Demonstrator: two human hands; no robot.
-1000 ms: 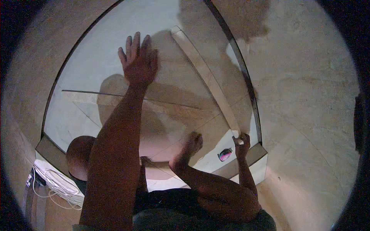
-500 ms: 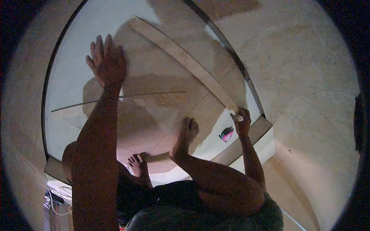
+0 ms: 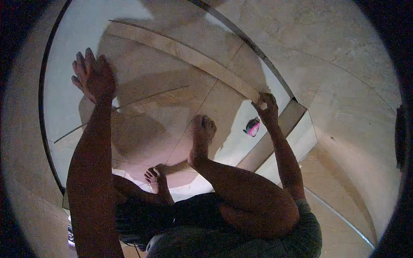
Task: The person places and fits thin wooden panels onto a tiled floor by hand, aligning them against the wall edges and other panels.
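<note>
A long, narrow beige strip [image 3: 172, 48], like a cut piece of tile, runs slantwise across the tiled floor. My right hand [image 3: 267, 107] has its fingers and thumb closed round the strip's near right end. Out to the left, my left hand [image 3: 95, 79] is spread open with nothing in it, below the strip's far left end. Whether its palm touches the floor is hard to tell. Just below my right hand lies a small pink-and-dark object [image 3: 252, 127], rounded like a tape measure.
My bare feet [image 3: 202, 135] rest on the floor tiles. A second thin dark-edged strip [image 3: 150, 98] lies partly behind my left forearm. Dark edging [image 3: 258, 51] borders the area, with a low ledge [image 3: 273, 133] at the right. A thin pale rod [image 3: 340, 217] lies at lower right.
The view has turned, so the strip lies flatter across it and its far end appears further left. My right hand keeps its grip; my left hand stays spread.
</note>
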